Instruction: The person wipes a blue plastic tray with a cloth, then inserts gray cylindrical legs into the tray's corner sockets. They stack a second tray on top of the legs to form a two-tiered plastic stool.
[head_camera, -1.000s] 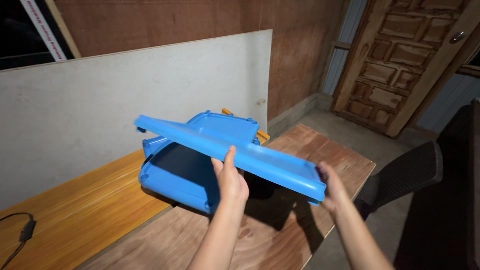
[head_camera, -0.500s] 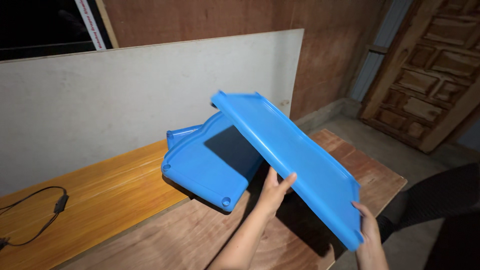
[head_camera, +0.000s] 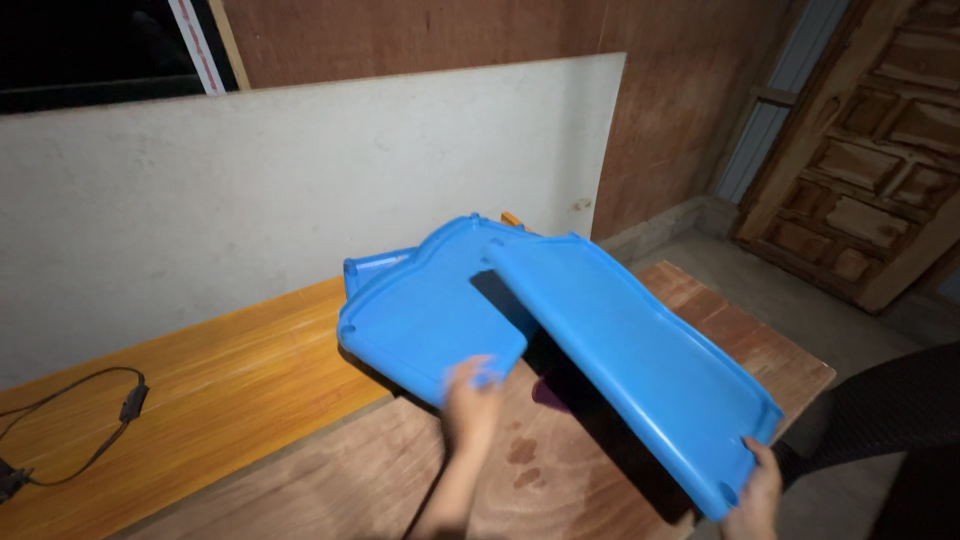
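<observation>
Head view shows the right hand (head_camera: 752, 493) gripping the lower corner of a long blue plastic panel (head_camera: 630, 350), held tilted above the worktop (head_camera: 230, 400). Left hand (head_camera: 470, 400), blurred, touches the near edge of a second blue panel (head_camera: 430, 310) lying on the worktop; whether it grips cannot be told. A black cable (head_camera: 95, 420) lies far left.

Dim room, carved wooden door (head_camera: 880, 170)
</observation>
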